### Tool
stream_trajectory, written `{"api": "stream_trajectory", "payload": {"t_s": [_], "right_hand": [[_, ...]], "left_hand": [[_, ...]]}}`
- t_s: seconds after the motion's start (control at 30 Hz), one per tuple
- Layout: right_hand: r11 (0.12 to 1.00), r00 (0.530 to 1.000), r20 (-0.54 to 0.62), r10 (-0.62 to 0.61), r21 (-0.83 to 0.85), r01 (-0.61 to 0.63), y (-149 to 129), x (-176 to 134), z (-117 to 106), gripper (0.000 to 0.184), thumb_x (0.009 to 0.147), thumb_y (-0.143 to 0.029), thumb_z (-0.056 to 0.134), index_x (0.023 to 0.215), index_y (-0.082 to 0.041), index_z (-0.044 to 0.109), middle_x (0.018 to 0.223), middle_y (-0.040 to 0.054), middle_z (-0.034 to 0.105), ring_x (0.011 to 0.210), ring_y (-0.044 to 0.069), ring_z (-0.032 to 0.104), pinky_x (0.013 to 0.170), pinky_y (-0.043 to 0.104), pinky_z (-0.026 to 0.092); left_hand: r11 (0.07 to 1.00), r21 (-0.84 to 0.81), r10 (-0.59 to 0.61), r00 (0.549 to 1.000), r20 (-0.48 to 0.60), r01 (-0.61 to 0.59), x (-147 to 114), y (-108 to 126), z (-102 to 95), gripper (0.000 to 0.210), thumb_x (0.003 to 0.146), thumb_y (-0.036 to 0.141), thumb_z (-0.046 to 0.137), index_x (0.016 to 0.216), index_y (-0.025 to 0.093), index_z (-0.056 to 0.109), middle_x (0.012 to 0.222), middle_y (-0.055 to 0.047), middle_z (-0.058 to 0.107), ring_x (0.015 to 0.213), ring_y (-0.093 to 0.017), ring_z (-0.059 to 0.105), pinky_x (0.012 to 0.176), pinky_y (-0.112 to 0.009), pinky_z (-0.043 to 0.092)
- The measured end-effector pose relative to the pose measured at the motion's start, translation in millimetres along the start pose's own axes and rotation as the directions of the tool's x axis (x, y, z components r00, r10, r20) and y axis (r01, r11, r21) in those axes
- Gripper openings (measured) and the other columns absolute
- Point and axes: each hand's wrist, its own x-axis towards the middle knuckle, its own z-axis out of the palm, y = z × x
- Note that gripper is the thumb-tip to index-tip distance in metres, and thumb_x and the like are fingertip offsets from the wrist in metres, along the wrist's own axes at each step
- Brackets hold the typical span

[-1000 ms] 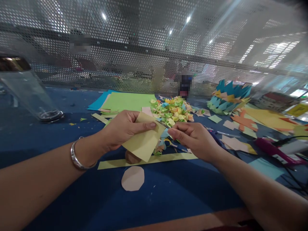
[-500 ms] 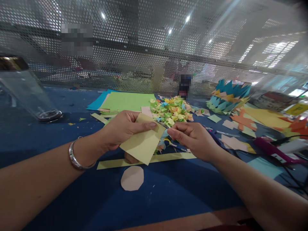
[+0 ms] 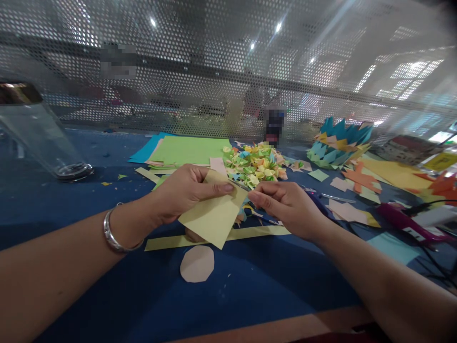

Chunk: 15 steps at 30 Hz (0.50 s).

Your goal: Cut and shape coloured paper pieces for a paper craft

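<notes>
A pale yellow sheet of paper (image 3: 214, 214) is pinched in my left hand (image 3: 194, 190), its thumb lying along the top side. My right hand (image 3: 280, 205) is closed on scissors (image 3: 240, 185); only their thin metal blades show, at the sheet's upper right edge, and the handles are hidden in the fingers. Under the sheet a yellow paper strip (image 3: 260, 233) lies across the blue table. Close in front of it rests a pale pink paper disc (image 3: 197, 264) with a faceted rim. A heap of small folded paper flowers (image 3: 259, 164) sits just beyond my hands.
Green sheets (image 3: 193, 151) lie stacked at the back. A glass jar (image 3: 46, 133) stands at the left. Toward the right are a layered paper bowl shape (image 3: 337, 145), coloured scraps (image 3: 362, 178), and a purple glue gun (image 3: 410, 224) with cables. A perforated metal panel (image 3: 214, 62) rises behind.
The yellow sheet has tilted slightly and its lower corner sits a little lower and further right. More of the blades shows beside my left thumb. Both hands have stayed nearly in place.
</notes>
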Motion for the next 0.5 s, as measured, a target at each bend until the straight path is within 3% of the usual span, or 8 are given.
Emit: {"api": "stream_trajectory", "payload": {"t_s": [0.5], "right_hand": [[1.000,1.000,0.008,-0.010,-0.017,0.010,0.3,0.1,0.5,0.045,0.095,-0.052,0.060,0.066,-0.018,0.050,0.055,-0.0069,0.033,0.050,0.007,0.030,0.045,0.023,0.022]], "left_hand": [[0.998,0.065,-0.002,0.999,0.034,0.000,-0.8,0.1,1.2,0.022,0.073,0.040,0.082,0.079,0.019,0.077,0.072,-0.006,0.077,0.053,-0.018,0.069,0.045,-0.023,0.051]]}}
